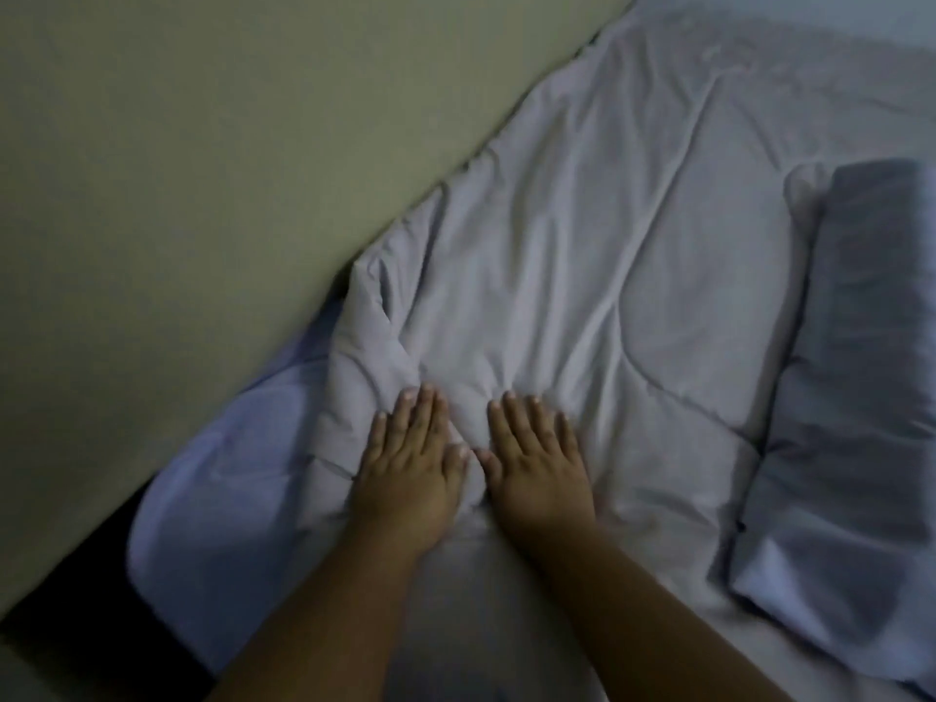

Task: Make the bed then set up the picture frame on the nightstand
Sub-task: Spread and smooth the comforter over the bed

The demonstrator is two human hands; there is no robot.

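Comforter (pixel 582 245) under both palms, its length running away from the fingertips along the wall (pixel 202 169). Left hand (pixel 410 468) and right hand (pixel 537 463) lie side by side, equally near. Fingers (pixel 425 412) are straight and nearly together, pressing flat and gripping nothing. A bunched ridge sits between the thumbs and probably needs smoothing outward. Pillow (pixel 861 372) lies right of the right hand. Picture frame and nightstand out of view.
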